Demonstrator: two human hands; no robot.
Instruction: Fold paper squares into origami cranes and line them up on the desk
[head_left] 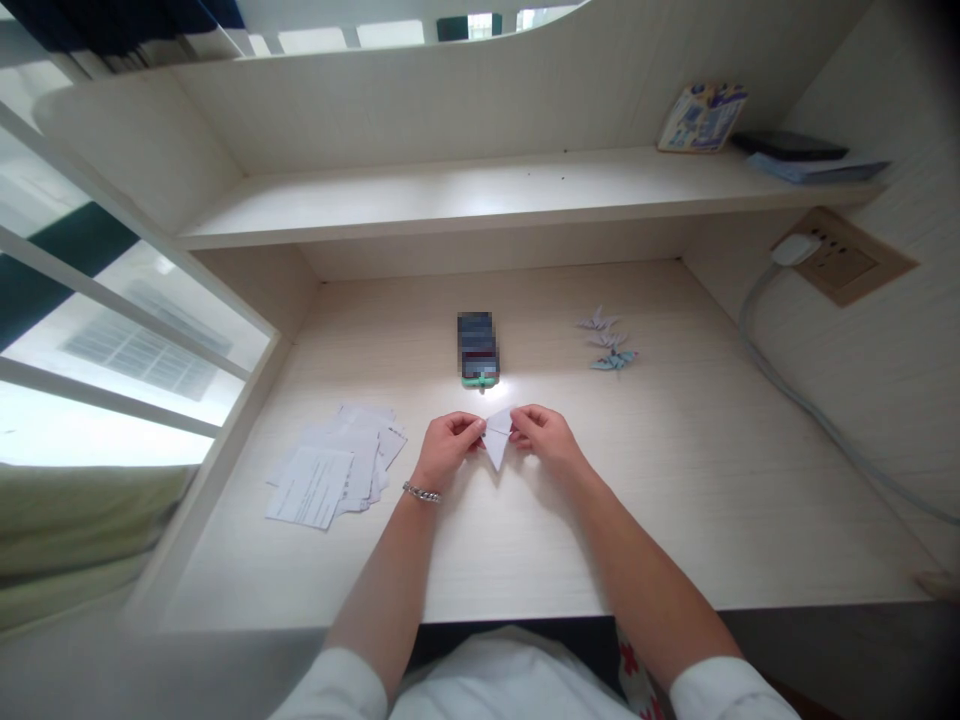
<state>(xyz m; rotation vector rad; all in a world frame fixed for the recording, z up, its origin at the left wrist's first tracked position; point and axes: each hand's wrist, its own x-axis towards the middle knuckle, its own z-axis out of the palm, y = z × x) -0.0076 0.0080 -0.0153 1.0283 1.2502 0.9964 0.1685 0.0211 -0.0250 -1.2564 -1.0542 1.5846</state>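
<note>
Between my two hands is a small piece of folded white paper [497, 440], with one sharp point aimed down toward me. My left hand [453, 440], with a chain bracelet at its wrist, pinches the paper's left edge between thumb and finger. On the opposite side my right hand [544, 434] is closed on the upper right edge. Fine fold lines are too small to make out. Just beyond the hands lies a phone [478, 348], its screen blurred. Several folded paper cranes [615, 359], pale ones and a bluish one, sit at the back right.
Loose printed paper sheets [315, 485] are spread in a pile on the left of the desk [675, 500]. A shelf [450, 200] runs across the back, holding a small box [703, 118] and a dark flat item [791, 146]. A cable [795, 395] hangs from the wall socket [855, 260] at right.
</note>
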